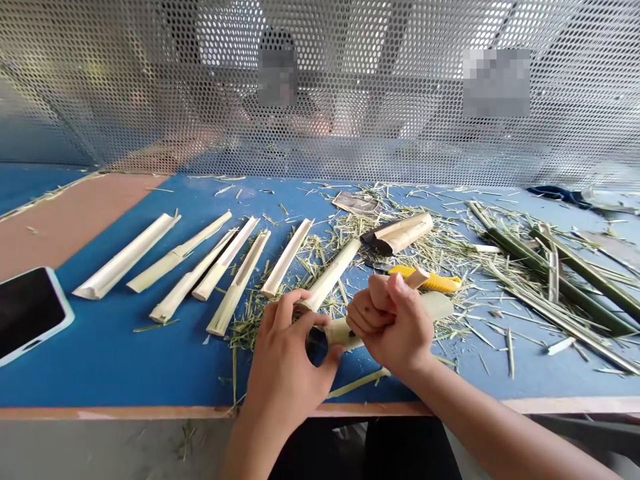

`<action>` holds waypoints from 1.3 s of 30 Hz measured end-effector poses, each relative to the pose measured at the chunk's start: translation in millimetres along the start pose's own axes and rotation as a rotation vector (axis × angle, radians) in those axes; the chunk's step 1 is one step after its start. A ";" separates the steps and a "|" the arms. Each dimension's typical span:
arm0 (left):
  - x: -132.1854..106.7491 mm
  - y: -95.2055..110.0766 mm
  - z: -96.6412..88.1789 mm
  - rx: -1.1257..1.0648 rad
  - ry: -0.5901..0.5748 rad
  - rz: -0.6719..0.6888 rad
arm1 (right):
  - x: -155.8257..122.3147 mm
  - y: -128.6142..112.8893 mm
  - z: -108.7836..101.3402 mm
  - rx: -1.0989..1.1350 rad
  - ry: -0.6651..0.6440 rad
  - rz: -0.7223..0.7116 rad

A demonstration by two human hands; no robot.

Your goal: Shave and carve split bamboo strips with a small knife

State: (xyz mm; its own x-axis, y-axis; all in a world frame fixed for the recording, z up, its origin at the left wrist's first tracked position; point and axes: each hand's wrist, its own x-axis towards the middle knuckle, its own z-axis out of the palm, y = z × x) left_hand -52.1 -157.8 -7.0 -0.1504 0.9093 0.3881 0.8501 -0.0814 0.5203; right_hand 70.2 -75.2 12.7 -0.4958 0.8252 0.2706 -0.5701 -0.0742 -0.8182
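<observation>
My right hand [387, 320] is closed in a fist round a pale peeled bamboo piece [440, 305] that lies across the blue table [110, 347] near its front edge. My left hand [285, 363] pinches the left end of that same piece between thumb and fingers, fingertips curled. A yellow utility knife [435, 283] rests on the table just behind my right hand. Several split, pale bamboo pieces [235, 280] lie in a row to the left.
A phone [27, 312] lies at the left edge. Green bamboo stalks [550, 267] and scattered shavings [450, 247] cover the right side. A rolled husk piece [400, 232] sits behind the knife. A perforated metal screen [320, 93] stands along the back; people sit behind it.
</observation>
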 end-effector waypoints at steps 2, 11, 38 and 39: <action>-0.3 -0.6 0.0 -0.005 -0.010 0.002 | -0.8 3.8 -0.5 0.011 0.001 -0.006; -0.5 -2.3 1.7 -0.010 0.002 0.006 | -2.4 7.2 1.4 0.081 -0.058 -0.084; 0.4 -2.5 3.1 0.007 0.010 0.004 | -5.0 3.9 -1.7 -0.049 -0.046 -0.171; 0.8 -2.9 3.0 0.014 0.012 0.011 | -1.2 -3.1 -2.4 -0.007 -0.018 -0.169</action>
State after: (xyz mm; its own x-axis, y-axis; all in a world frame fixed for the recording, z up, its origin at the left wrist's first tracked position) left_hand -53.2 -155.7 -10.4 -0.1475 0.9032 0.4031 0.8586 -0.0854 0.5055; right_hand 74.1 -74.6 13.7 -0.4053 0.8152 0.4138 -0.6414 0.0689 -0.7641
